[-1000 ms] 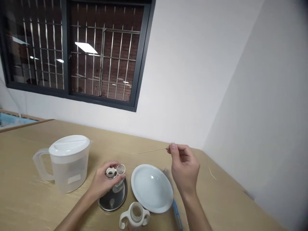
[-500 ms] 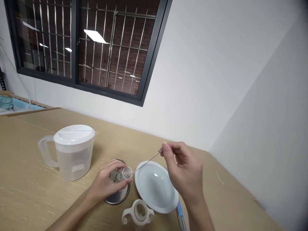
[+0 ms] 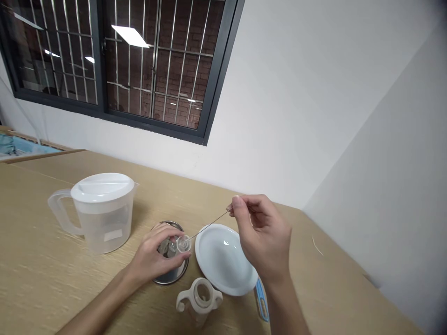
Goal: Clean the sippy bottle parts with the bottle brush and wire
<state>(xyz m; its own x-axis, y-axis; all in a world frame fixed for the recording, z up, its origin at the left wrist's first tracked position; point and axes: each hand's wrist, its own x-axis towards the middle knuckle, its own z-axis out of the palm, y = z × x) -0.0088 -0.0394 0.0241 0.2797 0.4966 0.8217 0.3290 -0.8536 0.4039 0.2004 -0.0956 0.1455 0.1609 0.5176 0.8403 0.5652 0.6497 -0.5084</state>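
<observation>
My left hand (image 3: 156, 258) is closed round a small clear plastic bottle part (image 3: 182, 243), held just above a round steel dish (image 3: 171, 275). My right hand (image 3: 262, 239) pinches one end of a thin pale stick (image 3: 207, 226). The stick slants down to the left and its far tip meets the clear part's opening. A white plate (image 3: 223, 261) lies on the wooden table under my right hand.
A lidded translucent jug (image 3: 99, 211) stands at the left. A beige two-handled bottle collar (image 3: 199, 297) sits at the near edge. A blue tool (image 3: 261, 300) lies beside the plate, a second thin stick (image 3: 317, 246) lies at the right. White walls meet behind the table (image 3: 52, 279).
My right hand has swung the stick from level in the air down to the clear part in my left hand. The view has tilted a little.
</observation>
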